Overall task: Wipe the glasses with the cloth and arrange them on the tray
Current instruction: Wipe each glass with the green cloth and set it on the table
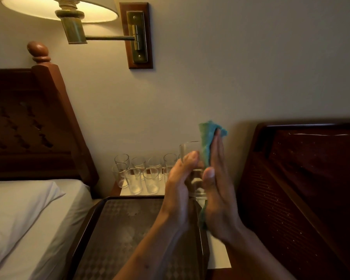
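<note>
While left hand grips upright glass, right hand presses cloth on it, fingers straight.

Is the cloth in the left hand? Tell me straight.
No, the right hand presses the cloth flat against the glass, while the left hand holds the glass's other side.

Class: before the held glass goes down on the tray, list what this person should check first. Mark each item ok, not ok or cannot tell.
1. Grip: the left hand holds the glass lifted and roughly upright: ok.
2. Cloth contact: the right hand presses the cloth flat against the glass: ok.
3. Glass wiped clean all round: cannot tell.
4. Free space on the tray: its visible patterned surface holds no glasses: ok.
5. Other glasses out of the way: they stand behind the tray, by the wall: ok.
</note>
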{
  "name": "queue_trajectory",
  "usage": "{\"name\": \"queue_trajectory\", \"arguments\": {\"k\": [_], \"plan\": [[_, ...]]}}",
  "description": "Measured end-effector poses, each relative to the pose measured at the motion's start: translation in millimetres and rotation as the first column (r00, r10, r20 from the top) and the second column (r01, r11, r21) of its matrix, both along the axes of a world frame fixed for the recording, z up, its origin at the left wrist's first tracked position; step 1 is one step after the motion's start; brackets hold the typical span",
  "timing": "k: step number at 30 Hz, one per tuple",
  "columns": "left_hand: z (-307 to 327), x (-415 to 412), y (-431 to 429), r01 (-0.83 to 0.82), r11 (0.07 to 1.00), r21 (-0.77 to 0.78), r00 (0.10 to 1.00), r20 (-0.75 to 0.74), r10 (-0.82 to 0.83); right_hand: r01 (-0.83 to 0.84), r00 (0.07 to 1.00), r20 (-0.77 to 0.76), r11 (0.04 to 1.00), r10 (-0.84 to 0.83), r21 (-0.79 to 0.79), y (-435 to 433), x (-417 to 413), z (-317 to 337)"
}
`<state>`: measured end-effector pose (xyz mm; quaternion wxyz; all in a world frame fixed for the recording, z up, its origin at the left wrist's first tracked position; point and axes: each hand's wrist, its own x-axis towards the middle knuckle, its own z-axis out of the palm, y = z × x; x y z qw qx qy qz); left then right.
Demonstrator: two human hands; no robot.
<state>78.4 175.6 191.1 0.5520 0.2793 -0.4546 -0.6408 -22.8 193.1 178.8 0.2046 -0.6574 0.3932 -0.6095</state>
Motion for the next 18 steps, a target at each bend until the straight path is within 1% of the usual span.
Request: {"name": "queue_trajectory", "arguments": {"k": [2,3,5,6,7,9,10,11,12,13,14,16,18], "plan": [[4,4,-9,-0.016,1.000,-0.006,1.000,-0.001,0.016,0.036,0.985,-0.168,0.998,-0.044,-0.050,9,8,-18],[3,8,-13,-0.015,1.000,0.027,1.000,-0.018,0.016,0.032,0.973,-0.228,0.998,-0.044,-0.054,12,8,-25],[-1,12,-17,0.043,0.992,0.123,0.996,-0.083,-0.033,0.000,0.964,-0.267,0.999,-0.012,-0.046,12,2,-29],[-4,12,-16,0.075,0.985,0.155,0.993,-0.098,-0.060,-0.013,0.971,-0.240,0.999,0.005,-0.032,9,-3,-26],[-7,10,-14,0.097,0.979,0.179,0.992,-0.100,-0.080,-0.018,0.984,-0.176,1.000,0.017,-0.006,4,-6,-20],[-10,3,-8,0.130,0.972,0.194,0.988,-0.112,-0.109,-0.030,0.999,0.033,0.997,0.028,0.072,-2,-8,-6],[-11,1,-7,0.140,0.971,0.196,0.984,-0.134,-0.114,-0.046,0.990,0.135,0.994,0.032,0.102,-3,-4,-2],[-10,-1,-8,0.147,0.971,0.189,0.978,-0.174,-0.114,-0.060,0.978,0.204,0.991,0.036,0.116,0,2,-1],[-8,0,-10,0.151,0.973,0.172,0.970,-0.216,-0.113,-0.064,0.972,0.233,0.991,0.036,0.116,4,9,-4],[-5,1,-12,0.137,0.979,0.152,0.966,-0.241,-0.098,-0.065,0.973,0.226,0.991,0.038,0.113,10,15,-11],[-3,3,-14,0.108,0.984,0.141,0.969,-0.236,-0.073,-0.061,0.982,0.184,0.991,0.039,0.115,15,20,-19],[-5,6,-17,0.073,0.991,0.115,0.973,-0.225,-0.046,-0.030,0.999,0.034,0.992,0.026,0.124,23,23,-28],[-10,7,-15,0.027,0.993,0.113,0.975,-0.220,-0.001,-0.018,0.994,-0.103,0.994,0.029,0.106,18,14,-24]]}}
